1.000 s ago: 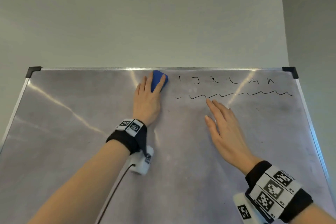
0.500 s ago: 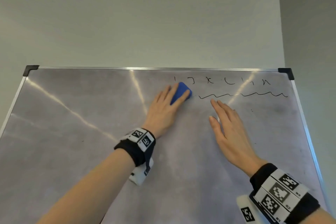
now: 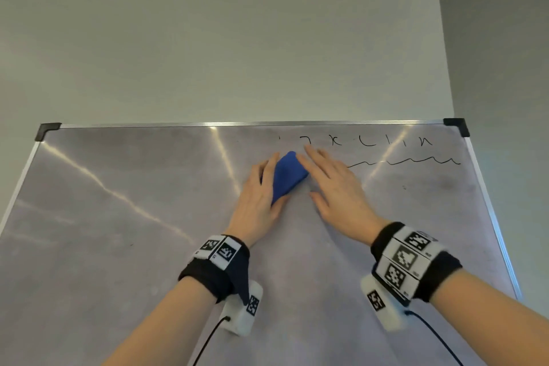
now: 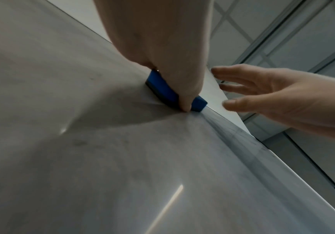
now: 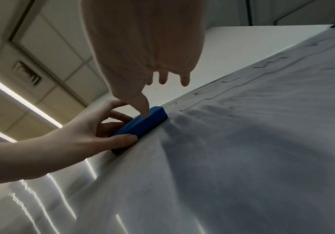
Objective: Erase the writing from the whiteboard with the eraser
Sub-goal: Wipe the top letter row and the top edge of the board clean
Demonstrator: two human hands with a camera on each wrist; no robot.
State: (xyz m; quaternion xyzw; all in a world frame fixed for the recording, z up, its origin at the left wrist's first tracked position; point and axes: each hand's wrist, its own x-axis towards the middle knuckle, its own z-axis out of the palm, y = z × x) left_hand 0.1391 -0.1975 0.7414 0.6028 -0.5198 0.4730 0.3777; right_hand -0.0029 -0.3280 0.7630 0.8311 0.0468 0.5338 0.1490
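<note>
Two hands at eraser [image 3: 287,176]; I read left hand [image 3: 259,198] pinching blue block by long sides, flat on whiteboard [image 3: 118,246]; right hand [image 3: 337,191] fingers straight, thumb touching eraser top; eraser just left of remaining writing [image 3: 386,151]; looks light, rigid body, soft felt face; grip long edges; no containers seen.

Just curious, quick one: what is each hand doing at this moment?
Left hand: grips the blue eraser against the whiteboard.
Right hand: open, fingers straight, holding nothing.

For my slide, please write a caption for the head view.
Left hand holds blue eraser on whiteboard; right hand reaches in.
</note>
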